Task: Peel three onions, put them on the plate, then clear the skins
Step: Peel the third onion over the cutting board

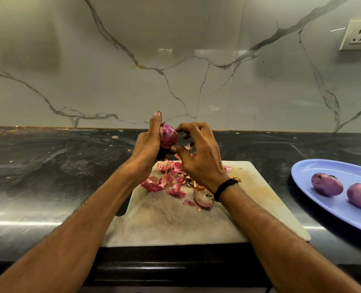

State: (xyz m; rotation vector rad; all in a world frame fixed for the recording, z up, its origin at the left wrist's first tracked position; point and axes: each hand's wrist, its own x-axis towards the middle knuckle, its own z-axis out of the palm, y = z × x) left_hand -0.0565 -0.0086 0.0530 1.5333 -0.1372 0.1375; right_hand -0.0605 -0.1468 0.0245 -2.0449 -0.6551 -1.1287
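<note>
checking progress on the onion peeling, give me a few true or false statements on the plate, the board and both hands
1. Two peeled onions lie on the blue plate. True.
2. The left hand holds a third onion. True.
3. The skins are piled on the plate. False: they lie on the cutting board.
4. The right hand grips a knife. False: no knife is in view; its thumb and forefinger pinch the third onion.
5. A black band sits on the right wrist. True.
</note>
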